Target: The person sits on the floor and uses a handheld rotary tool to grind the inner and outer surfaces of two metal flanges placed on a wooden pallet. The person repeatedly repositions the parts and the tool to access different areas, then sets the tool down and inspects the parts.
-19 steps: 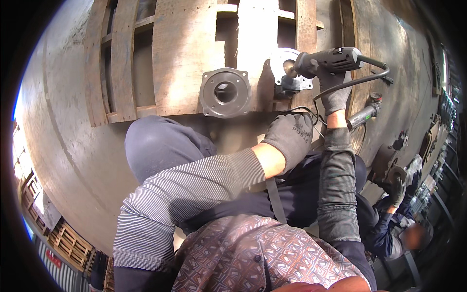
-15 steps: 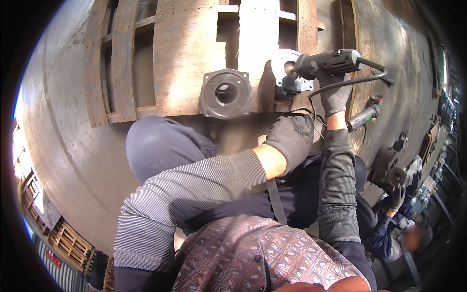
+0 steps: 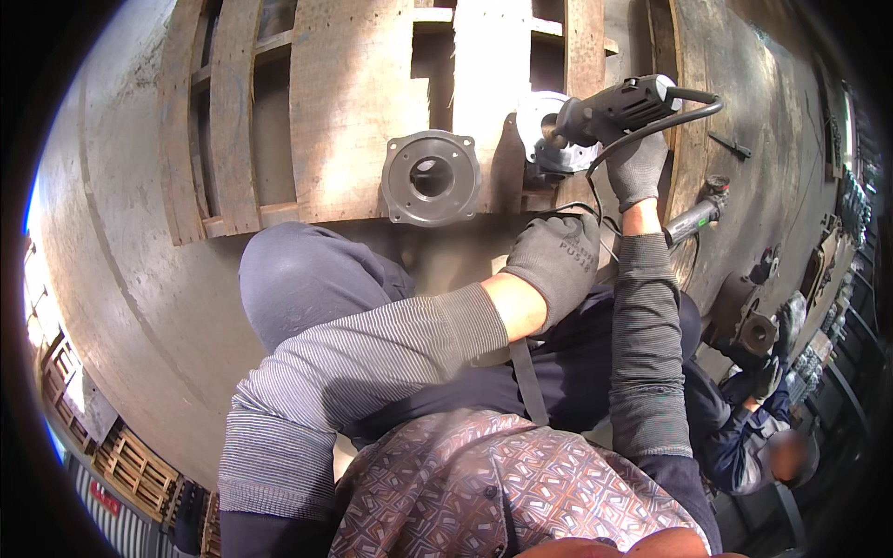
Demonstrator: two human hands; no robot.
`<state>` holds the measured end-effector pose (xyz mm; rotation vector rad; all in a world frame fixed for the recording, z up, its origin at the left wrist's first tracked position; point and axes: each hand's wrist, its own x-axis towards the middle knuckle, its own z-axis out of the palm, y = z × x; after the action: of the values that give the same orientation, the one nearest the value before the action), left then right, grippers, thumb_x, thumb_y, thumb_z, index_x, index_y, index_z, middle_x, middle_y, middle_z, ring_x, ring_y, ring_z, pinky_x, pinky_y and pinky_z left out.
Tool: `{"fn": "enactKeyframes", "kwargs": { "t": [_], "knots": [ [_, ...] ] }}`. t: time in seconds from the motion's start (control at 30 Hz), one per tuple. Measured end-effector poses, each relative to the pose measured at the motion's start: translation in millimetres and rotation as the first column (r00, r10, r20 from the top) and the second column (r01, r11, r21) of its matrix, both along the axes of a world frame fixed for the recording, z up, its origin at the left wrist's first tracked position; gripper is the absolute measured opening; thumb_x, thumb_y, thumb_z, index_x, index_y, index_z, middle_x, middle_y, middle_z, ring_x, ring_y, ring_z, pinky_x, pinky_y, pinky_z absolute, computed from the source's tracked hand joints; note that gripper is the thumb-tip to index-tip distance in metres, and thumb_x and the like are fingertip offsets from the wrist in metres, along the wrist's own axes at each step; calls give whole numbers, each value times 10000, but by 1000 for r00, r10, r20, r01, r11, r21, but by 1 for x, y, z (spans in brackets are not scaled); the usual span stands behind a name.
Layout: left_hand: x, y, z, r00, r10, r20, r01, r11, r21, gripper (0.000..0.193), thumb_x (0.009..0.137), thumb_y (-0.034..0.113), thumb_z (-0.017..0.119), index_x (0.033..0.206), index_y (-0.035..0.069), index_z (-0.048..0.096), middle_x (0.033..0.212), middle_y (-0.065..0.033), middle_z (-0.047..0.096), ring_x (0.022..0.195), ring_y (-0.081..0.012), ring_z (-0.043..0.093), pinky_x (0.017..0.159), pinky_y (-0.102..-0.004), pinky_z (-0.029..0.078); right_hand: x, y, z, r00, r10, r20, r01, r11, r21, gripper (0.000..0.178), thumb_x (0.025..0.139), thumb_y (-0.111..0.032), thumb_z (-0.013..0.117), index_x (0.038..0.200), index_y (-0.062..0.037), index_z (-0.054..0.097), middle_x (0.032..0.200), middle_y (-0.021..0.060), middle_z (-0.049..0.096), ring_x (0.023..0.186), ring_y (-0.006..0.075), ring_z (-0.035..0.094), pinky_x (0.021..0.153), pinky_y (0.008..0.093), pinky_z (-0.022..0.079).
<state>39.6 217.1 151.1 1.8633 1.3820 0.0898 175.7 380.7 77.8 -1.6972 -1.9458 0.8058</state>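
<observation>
My right hand [image 3: 639, 172], in a grey glove, is wrapped round a dark corded power grinder [image 3: 631, 104]. Its round tip points left, at the central hole of a shiny metal flange [image 3: 533, 126] on the wooden pallet [image 3: 339, 112]. The tool partly covers that flange. My gloved left hand [image 3: 553, 265] is closed at the pallet's near edge, beside a thin black cable [image 3: 579, 206]; what its fingers hold is hidden. Left of the first flange, a grey square-cornered flange [image 3: 402, 181] with a round bore sits near the pallet's edge, touched by neither hand.
A second grinder [image 3: 693, 221], grey and cylindrical, lies right of my right wrist. Beyond it is a thin dark tool [image 3: 729, 144] on the floor. At the right, a co-worker [image 3: 744, 456] with gloved hands sits by another flanged part [image 3: 758, 333]. Gaps run between the pallet boards.
The grinder's rear has swung slightly away from me and its cord has shifted; its tip stays at the hole. My left hand is nearly still. The co-worker's hand and part have shifted slightly.
</observation>
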Motion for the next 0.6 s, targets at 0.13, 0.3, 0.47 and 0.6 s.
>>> {"fn": "enactKeyframes", "kwargs": {
  "t": [0.13, 0.3, 0.47, 0.6],
  "knots": [
    [-1, -2, 1, 999, -29, -25, 31, 997, 69, 451, 967, 151, 632, 1346, -82, 557, 1087, -195, 738, 974, -309, 758, 770, -434, 612, -10, 3, 9, 997, -24, 73, 23, 1000, 21, 415, 862, -305, 870, 1145, -27, 747, 1011, 96, 795, 951, 213, 761, 836, 381, 589],
    [-1, -2, 0, 1000, 17, 3, -17, 998, 60, 450, 970, 157, 626, 1343, -83, 551, 1100, -200, 739, 968, -314, 760, 781, -437, 614, -7, 8, 12, 998, -17, 53, 13, 998, 66, 548, 881, -341, 848, 1291, -32, 655, 1139, 154, 780, 1054, 324, 763, 869, 398, 581],
    [1, -1, -3, 999, 15, 35, -16, 999, 34, 469, 963, 165, 635, 1356, -79, 559, 1071, -177, 749, 936, -308, 767, 721, -433, 617, 1, 18, 9, 999, -35, 35, 33, 998, 48, 564, 864, -381, 873, 1256, -22, 686, 1106, 129, 784, 1014, 302, 762, 865, 392, 579],
    [2, -1, -4, 1000, 27, 3, -28, 995, 93, 485, 956, 170, 644, 1369, -73, 564, 1039, -164, 756, 898, -297, 772, 671, -422, 616, 0, 16, 12, 995, 8, 102, -22, 990, 143, 553, 842, -369, 892, 1227, -18, 706, 1093, 117, 787, 1014, 284, 754, 891, 390, 570]
  ]
}}
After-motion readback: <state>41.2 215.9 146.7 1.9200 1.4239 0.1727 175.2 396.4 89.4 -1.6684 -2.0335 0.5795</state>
